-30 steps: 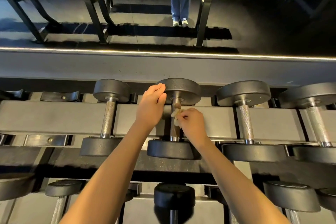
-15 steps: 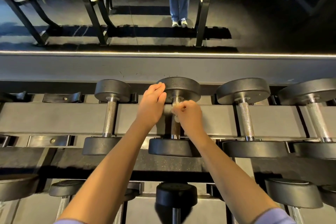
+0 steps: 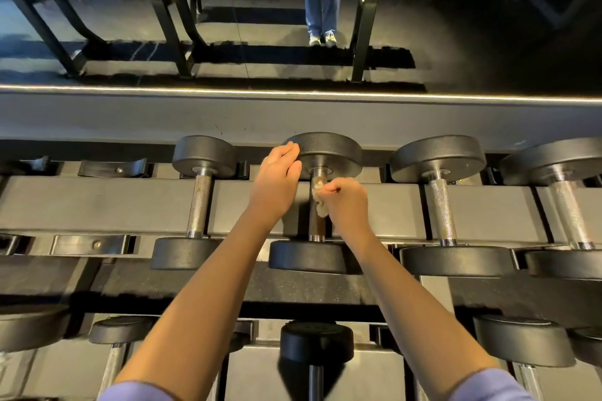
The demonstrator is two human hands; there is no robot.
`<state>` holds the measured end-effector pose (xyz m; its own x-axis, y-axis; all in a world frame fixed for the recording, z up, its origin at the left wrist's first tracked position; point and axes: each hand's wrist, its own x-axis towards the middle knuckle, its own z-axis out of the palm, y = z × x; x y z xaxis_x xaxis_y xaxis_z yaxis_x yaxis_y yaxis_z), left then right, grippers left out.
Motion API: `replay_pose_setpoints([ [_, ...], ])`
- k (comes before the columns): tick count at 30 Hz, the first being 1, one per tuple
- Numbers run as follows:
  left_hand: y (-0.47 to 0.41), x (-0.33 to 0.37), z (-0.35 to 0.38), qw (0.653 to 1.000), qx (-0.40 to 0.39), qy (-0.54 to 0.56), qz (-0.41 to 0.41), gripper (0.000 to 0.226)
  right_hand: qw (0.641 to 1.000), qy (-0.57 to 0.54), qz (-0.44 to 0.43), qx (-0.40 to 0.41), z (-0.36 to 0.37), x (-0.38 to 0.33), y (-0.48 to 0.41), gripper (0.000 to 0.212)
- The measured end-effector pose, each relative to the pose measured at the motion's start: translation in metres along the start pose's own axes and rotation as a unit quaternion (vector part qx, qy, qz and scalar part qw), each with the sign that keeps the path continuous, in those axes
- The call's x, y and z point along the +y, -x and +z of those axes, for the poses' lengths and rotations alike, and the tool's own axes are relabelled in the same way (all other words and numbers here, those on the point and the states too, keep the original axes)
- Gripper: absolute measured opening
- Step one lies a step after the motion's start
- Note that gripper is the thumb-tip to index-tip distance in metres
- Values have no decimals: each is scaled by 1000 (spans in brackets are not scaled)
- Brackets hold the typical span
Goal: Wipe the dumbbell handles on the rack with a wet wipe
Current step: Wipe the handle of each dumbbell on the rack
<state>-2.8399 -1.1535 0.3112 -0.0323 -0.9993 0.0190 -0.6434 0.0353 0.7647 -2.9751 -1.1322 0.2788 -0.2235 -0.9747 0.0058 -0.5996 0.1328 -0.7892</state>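
Note:
A black dumbbell (image 3: 329, 150) lies in the middle of the rack's upper tier (image 3: 97, 205), its steel handle (image 3: 316, 228) running toward me. My right hand (image 3: 347, 205) pinches a crumpled whitish wet wipe (image 3: 319, 197) against the upper part of that handle. My left hand (image 3: 277, 182) rests with straight fingers against the left edge of the dumbbell's far head. The handle's middle is partly hidden by my right hand.
Neighbouring dumbbells lie to the left (image 3: 198, 202) and right (image 3: 439, 205), with another at the far right (image 3: 566, 208). A lower tier holds more dumbbells (image 3: 316, 342). A mirror behind shows a second rack and a person's legs (image 3: 321, 15).
My right hand with the wipe slid up the handle toward the far head, then came back down slightly. My left hand stayed on the head.

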Motion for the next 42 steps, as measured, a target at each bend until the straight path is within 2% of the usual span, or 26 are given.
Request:
replay_pose_setpoints([
  [2, 0, 0, 0, 1000, 2, 0, 2, 45, 1000, 10, 4, -3, 2, 0, 2, 12],
  [4, 0, -1, 0, 1000, 3, 10, 4, 45, 997, 12, 36, -72, -6, 0, 13, 15],
  [6, 1, -2, 1, 1000, 4, 15, 6, 45, 986, 60, 34, -154, -13, 1, 22, 15],
  [8, 2, -3, 2, 1000, 5, 21, 10, 46, 979, 53, 37, -193, -16, 1, 22, 12],
  [10, 3, -4, 3, 1000, 0, 24, 14, 47, 987, 46, 15, -151, -12, -3, 16, 11],
  [13, 3, -5, 1, 1000, -13, 23, 12, 48, 998, 28, -27, -39, -3, -13, 2, 9],
  [15, 5, -6, -1, 999, -21, 22, 15, 49, 999, 36, -28, -15, 2, -15, -2, 13],
  [21, 15, -11, -3, 999, -38, 25, 13, 48, 982, 96, -11, -161, -10, -2, 20, 10],
  [26, 36, -22, 6, 1000, -6, 24, -15, 43, 989, -39, 101, -101, -12, -15, 15, 19],
  [29, 57, -35, 13, 1000, -20, 9, -20, 42, 987, -29, 110, -111, -15, -16, 19, 25],
  [32, 74, -45, 20, 999, -24, -37, 3, 37, 976, 32, 140, -162, -20, -10, 26, 15],
  [34, 80, -46, 20, 999, -14, -42, 8, 34, 983, 20, 142, -119, -25, -7, 31, 15],
  [38, 92, -46, 15, 998, -10, -53, 12, 36, 992, -81, 91, 40, -38, -14, 45, 4],
  [42, 123, -45, 21, 998, 53, -16, 16, 33, 979, -172, 50, 102, -51, -19, 81, 7],
])
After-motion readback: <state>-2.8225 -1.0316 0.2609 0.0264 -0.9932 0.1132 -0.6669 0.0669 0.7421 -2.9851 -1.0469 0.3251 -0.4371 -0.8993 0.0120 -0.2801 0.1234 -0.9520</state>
